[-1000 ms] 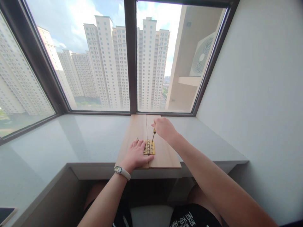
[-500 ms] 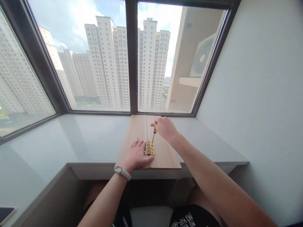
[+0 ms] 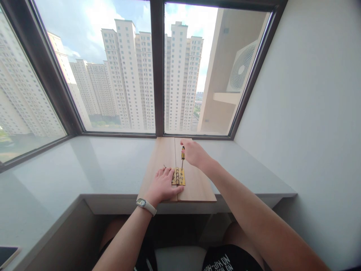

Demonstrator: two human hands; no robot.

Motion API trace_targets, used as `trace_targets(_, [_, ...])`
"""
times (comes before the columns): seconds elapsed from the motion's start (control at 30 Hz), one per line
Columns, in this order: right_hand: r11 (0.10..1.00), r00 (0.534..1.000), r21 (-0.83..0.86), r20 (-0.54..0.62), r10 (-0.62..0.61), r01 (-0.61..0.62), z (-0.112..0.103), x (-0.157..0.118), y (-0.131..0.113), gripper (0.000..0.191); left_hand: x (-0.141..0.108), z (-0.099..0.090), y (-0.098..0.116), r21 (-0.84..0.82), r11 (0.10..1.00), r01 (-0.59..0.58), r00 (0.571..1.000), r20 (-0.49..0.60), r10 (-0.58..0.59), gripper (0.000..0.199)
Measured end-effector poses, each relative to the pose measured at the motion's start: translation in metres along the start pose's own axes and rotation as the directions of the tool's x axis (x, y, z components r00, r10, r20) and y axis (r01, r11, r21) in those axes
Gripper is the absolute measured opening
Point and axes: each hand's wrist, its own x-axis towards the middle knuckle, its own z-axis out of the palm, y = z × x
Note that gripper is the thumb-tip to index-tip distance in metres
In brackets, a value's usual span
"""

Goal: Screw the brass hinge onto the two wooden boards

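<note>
A brass-coloured hinge (image 3: 182, 177) lies unfolded across the seam between two pale wooden boards, the left board (image 3: 163, 150) and the right board (image 3: 196, 192). My left hand (image 3: 162, 185) rests flat with fingers spread, covering part of the hinge's left leaf, its thumb by the near edge. My right hand (image 3: 195, 153) is closed around the yellow and dark handle of a screwdriver (image 3: 183, 154). The screwdriver stands nearly upright, its tip at the far end of the hinge's right leaf. A small thin thing (image 3: 164, 166) sits beyond my left fingertips, too small to name.
The boards lie on a white windowsill counter (image 3: 118, 165), reaching its front edge. Dark-framed windows (image 3: 159, 75) rise behind it. A white wall (image 3: 310, 113) bounds the right side. A dark-screened device (image 3: 8, 256) shows at the lower left corner.
My right hand has turned slightly and shifted a little to the left, bringing the screwdriver more upright. My left hand and the hinge have stayed in place.
</note>
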Motion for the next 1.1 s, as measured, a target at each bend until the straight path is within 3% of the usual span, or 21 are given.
trace_targets(0.17, [0.999, 0.999, -0.021, -0.024, 0.030, -0.030, 0.0001, 0.0022, 0.0007, 0.010, 0.0004, -0.0008, 0.0005, -0.006, 1.000, 0.003, 1.000, 0.002, -0.003, 0.091])
trace_targets(0.33, [0.990, 0.994, -0.098, -0.061, 0.096, -0.102, 0.0004, 0.0017, -0.0020, 0.038, -0.0002, -0.0042, 0.0035, -0.012, 1.000, 0.017, 1.000, 0.020, -0.017, 0.092])
trace_targets(0.4, [0.985, 0.990, -0.114, -0.077, 0.122, -0.130, 0.0014, 0.0015, -0.0021, 0.041, -0.0004, -0.0048, 0.0043, -0.010, 1.000, 0.020, 1.000, 0.020, -0.020, 0.091])
trace_targets(0.73, [0.996, 0.997, -0.056, -0.056, 0.061, -0.064, -0.0002, 0.0011, 0.0003, 0.014, 0.0001, -0.0006, 0.0011, 0.006, 1.000, -0.001, 1.000, -0.004, 0.001, 0.091])
trace_targets(0.87, [0.998, 0.998, -0.008, -0.029, 0.063, -0.063, -0.0038, -0.0007, 0.0007, 0.020, -0.0001, 0.0009, -0.0004, 0.003, 1.000, -0.004, 1.000, -0.006, 0.004, 0.092])
trace_targets(1.0, [0.996, 0.997, -0.047, -0.044, 0.069, -0.071, -0.0056, -0.0028, 0.0011, 0.014, -0.0004, 0.0006, -0.0003, -0.001, 1.000, -0.004, 1.000, -0.008, 0.004, 0.091])
trace_targets(1.1, [0.992, 0.993, -0.079, -0.068, 0.094, -0.100, -0.0045, -0.0037, 0.0012, 0.026, -0.0005, -0.0012, 0.0016, -0.001, 1.000, 0.002, 1.000, -0.003, -0.002, 0.090])
